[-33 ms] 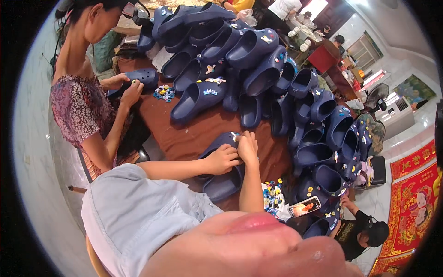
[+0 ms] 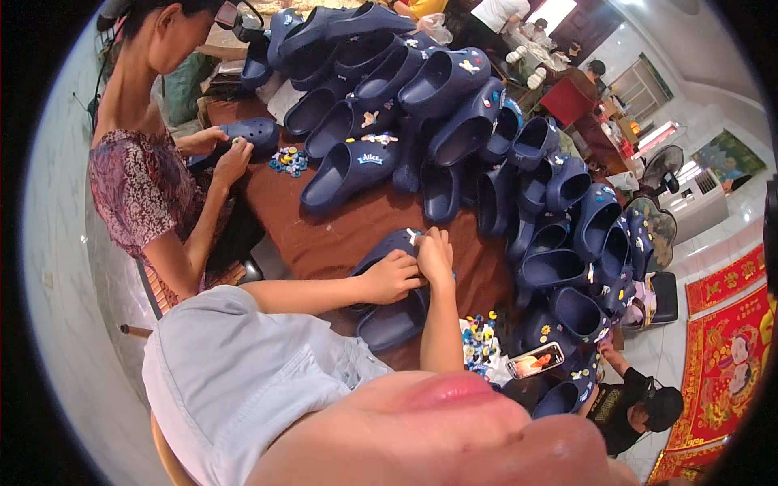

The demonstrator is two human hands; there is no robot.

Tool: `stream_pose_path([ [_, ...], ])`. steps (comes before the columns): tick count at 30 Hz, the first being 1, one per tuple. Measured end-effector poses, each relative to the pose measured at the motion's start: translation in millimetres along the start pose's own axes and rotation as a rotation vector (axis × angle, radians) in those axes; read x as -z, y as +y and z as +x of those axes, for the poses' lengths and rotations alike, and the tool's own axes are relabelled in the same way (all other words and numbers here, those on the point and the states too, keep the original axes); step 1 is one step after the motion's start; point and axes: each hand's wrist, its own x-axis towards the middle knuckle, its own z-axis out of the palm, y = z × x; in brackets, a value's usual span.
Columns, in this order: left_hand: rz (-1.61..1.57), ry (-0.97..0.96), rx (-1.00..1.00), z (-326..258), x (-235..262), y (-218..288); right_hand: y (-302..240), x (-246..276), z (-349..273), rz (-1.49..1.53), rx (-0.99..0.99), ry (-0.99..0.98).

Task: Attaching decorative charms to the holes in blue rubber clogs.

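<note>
A navy clog [image 2: 391, 245] with holes in its toe lies on the brown cloth [image 2: 324, 259] before me. My left hand [image 2: 392, 278] is closed over the clog's side and holds it. My right hand [image 2: 436, 257] is bent at the toe, fingers closed beside a small white charm [image 2: 412, 236]; what its fingertips grip is hidden. Nearer to me sits a second navy clog [image 2: 393, 324], partly behind my right forearm. A pile of small colourful charms [image 2: 480, 344] lies right of that forearm.
Navy clogs [image 2: 348, 174], many decorated, are heaped at the back and right. A phone [image 2: 535, 361] with a lit screen leans by the charms. At left, a co-worker's hands [image 2: 231, 158] hold a clog [image 2: 250, 134] near more charms [image 2: 288, 162]. Another person [image 2: 636, 409] sits at lower right.
</note>
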Motion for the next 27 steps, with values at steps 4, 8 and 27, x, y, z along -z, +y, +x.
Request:
stream_pose_path([
  [4,-0.022,0.014,-0.002,4.5,0.7,-1.5,-4.6,1.4,0.3,-0.050,-0.054,0.037],
  [8,0.015,-0.008,-0.010,6.1,-3.5,-2.8,-2.3,1.3,0.1,-0.074,-0.084,0.053],
  [27,-0.041,0.141,-0.056,3.8,78.4,27.3,-20.5,37.5,-81.3,0.152,-0.156,0.754],
])
